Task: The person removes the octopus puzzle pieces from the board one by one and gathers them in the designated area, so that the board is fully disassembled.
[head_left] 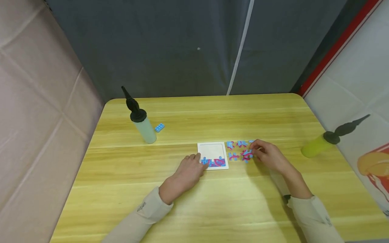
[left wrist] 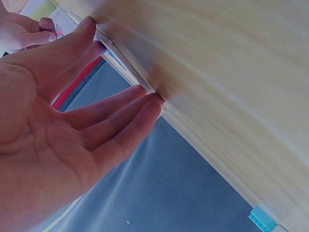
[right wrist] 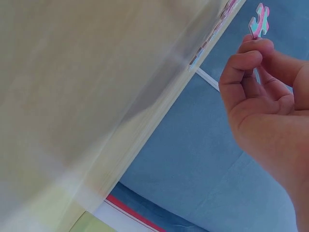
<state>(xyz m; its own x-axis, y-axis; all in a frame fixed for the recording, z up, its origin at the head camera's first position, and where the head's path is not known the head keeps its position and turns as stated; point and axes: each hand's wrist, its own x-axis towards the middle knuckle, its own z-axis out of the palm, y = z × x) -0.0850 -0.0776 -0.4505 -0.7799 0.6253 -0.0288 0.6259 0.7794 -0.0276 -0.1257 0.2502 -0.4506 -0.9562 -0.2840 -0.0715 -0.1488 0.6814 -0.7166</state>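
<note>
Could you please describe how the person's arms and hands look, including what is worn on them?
Both hands, left and right, are bare, with no gloves or rings visible. The left sleeve and right sleeve are pale beige. Small dark lettering marks the left cuff; a faint dark mark on the right sleeve is unreadable.

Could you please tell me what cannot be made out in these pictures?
- Head view: part of the puzzle tray, hidden by the left hand.
- Head view: part of the upper-right loose piece, behind the right hand.
- Head view: lettering on the right sleeve, too small and blurred.
- Left wrist view: part of the blue brick, cut off by the bottom edge.
- Right wrist view: outlines of the pieces on the table, seen edge-on.
</note>
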